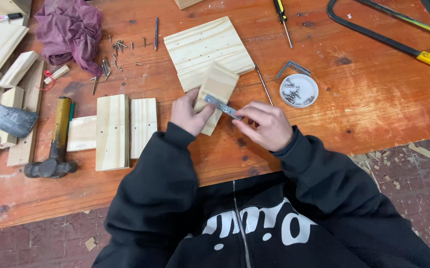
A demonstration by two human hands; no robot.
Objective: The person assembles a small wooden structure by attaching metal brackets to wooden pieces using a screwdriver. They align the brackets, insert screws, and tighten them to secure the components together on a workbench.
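Note:
My left hand grips a small pale wood block, holding it tilted above the orange workbench. My right hand pinches one end of a flat metal bracket and presses it across the face of that block. A larger square pine board lies just beyond the block. Both sleeves are black.
A white lid with screws and a metal angle bracket lie to the right. Two pine boards, a hammer, loose screws, a purple rag and wood offcuts sit left. A screwdriver and hacksaw lie at the far edge.

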